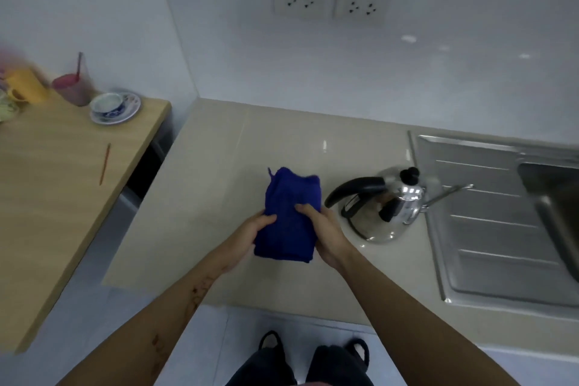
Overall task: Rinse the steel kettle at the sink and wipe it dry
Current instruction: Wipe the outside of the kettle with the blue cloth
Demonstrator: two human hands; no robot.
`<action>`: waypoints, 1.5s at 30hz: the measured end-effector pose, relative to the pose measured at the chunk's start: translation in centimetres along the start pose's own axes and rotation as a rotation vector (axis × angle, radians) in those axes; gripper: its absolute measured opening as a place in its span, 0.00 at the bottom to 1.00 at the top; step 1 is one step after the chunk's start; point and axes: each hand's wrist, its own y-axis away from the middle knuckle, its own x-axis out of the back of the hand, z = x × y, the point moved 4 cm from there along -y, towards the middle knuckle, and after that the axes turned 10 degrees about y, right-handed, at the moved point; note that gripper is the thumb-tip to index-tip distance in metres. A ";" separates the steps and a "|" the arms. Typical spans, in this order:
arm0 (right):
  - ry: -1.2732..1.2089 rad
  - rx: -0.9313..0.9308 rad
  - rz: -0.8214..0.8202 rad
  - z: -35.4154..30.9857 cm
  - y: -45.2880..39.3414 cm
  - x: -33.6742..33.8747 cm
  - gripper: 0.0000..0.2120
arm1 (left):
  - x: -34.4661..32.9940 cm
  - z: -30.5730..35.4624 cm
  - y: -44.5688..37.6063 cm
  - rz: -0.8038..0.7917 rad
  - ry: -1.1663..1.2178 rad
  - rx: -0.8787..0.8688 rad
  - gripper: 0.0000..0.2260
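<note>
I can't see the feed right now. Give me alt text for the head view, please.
Both hands, left hand and right hand, hold a folded blue cloth over a beige counter. The steel kettle with a black handle stands upright just to its right, beside the steel sink. A wooden table with cups stands at left.

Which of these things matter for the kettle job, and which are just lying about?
Job: kettle, blue cloth held in both hands, left and right, sink.
Lying about: cup and saucer, pink tumbler, yellow mug, red stick.
</note>
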 end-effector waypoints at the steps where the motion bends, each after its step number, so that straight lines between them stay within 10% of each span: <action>1: -0.005 0.054 0.048 -1.1 0.5 0.9 0.16 | -0.4 0.8 -0.6 0.026 -0.052 -0.028 0.13; 6: 0.174 0.279 0.283 -7.7 4.2 7.4 0.07 | -3.6 3.8 -5.0 0.229 -0.238 -0.236 0.17; 16: 0.352 0.696 0.878 -13.5 10.0 20.4 0.23 | -16.2 3.5 -11.4 0.218 -0.733 -0.499 0.12; 24: 0.766 0.499 0.339 -7.7 4.3 18.5 0.28 | -17.1 2.0 -12.0 0.335 -0.820 -0.463 0.17; 45: 0.764 0.459 0.830 -4.6 1.4 18.7 0.22 | -17.1 1.9 -12.2 0.085 -0.731 -0.359 0.19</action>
